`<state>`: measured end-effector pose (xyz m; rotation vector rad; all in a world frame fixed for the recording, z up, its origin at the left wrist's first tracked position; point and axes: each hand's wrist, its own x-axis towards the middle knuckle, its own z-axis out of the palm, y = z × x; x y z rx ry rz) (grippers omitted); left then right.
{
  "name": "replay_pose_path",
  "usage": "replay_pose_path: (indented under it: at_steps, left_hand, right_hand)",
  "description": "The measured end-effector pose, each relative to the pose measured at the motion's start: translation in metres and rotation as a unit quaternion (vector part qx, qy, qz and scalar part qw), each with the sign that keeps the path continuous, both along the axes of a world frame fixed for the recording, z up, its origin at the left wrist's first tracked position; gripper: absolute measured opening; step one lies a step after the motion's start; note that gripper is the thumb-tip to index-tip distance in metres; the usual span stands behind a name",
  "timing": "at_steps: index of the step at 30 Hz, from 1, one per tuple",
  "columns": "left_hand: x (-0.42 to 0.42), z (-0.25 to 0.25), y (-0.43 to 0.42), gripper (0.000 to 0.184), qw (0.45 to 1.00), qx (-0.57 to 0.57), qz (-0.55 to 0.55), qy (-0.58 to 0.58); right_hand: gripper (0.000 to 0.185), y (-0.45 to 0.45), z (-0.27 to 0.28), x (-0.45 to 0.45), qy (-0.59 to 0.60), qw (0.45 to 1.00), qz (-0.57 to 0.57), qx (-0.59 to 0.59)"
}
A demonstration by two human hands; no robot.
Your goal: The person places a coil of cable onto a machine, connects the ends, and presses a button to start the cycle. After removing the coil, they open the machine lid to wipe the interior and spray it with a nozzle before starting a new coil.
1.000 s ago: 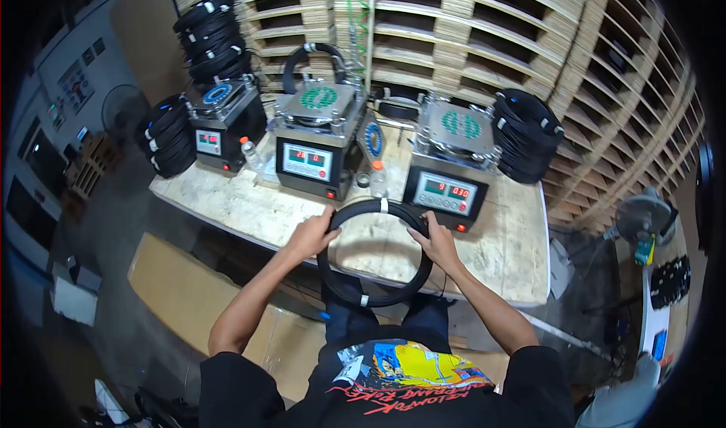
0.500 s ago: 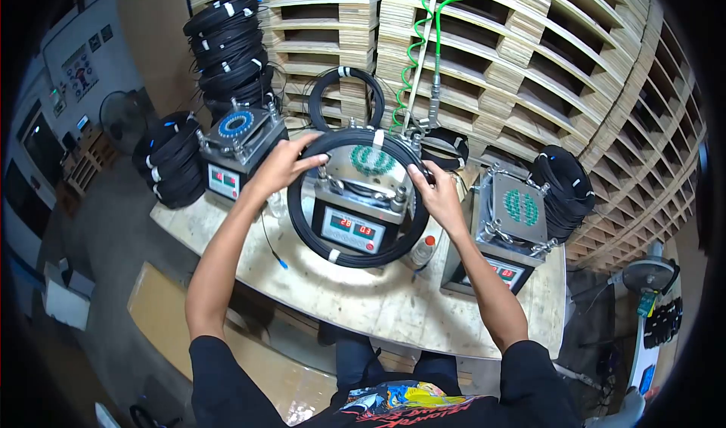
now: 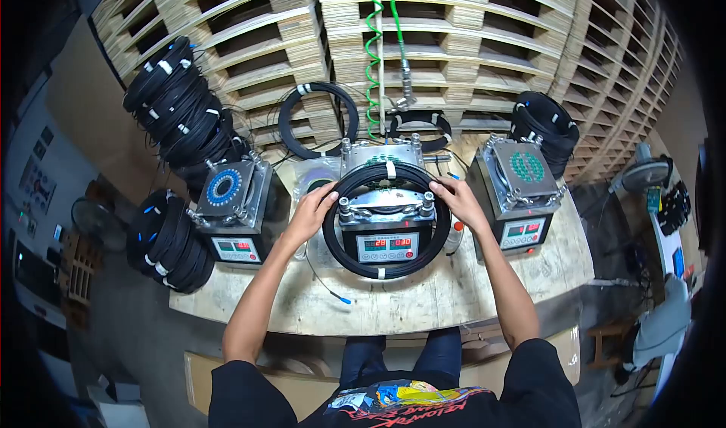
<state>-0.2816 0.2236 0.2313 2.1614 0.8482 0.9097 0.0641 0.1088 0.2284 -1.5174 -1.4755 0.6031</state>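
Note:
A coil of black cable [image 3: 333, 235] with white ties is held upright in front of the middle machine [image 3: 387, 246], whose red digits show through the ring. My left hand [image 3: 312, 210] grips the coil's upper left side. On its upper right side my right hand [image 3: 460, 203] holds it too. A cable end with a blue tip [image 3: 345, 300] hangs below the coil at the left, over the wooden table [image 3: 249, 305].
Similar machines stand left [image 3: 234, 201] and right [image 3: 518, 193]. Stacked black coils [image 3: 185, 118] rise at the back left, more coils [image 3: 546, 129] at the back right. Wooden pallets [image 3: 469, 57] and a green spiral hose [image 3: 372, 50] are behind. A person [image 3: 665, 322] is at the far right.
Both hands have carried the coil from the table's front edge up to the middle machine. The head view has shifted, and the coil now frames that machine's display.

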Motion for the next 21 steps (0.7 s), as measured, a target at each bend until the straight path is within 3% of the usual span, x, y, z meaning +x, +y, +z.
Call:
replay_pose_path:
  at_steps: [6, 10, 13, 21]
  left_hand:
    - [-0.002, -0.020, -0.010, 0.042, 0.998, -0.033, 0.042, -0.041]
    - [-0.013, -0.034, 0.000, 0.048, 0.999, -0.027, 0.043, -0.016]
    - [-0.011, -0.007, -0.006, 0.046, 0.999, -0.040, 0.031, 0.016]
    - [-0.001, -0.020, -0.010, 0.046, 0.999, -0.022, 0.042, -0.018]
  right_hand:
    - [0.048, 0.005, -0.001, -0.013, -0.028, 0.997, -0.059, 0.028]
    - [0.046, 0.011, -0.010, -0.009, -0.037, 0.998, -0.040, 0.026]
    - [0.044, 0.003, -0.011, -0.014, -0.024, 0.996, -0.048, 0.069]
    - [0.045, 0.007, -0.022, -0.007, -0.020, 0.997, -0.043, 0.064]
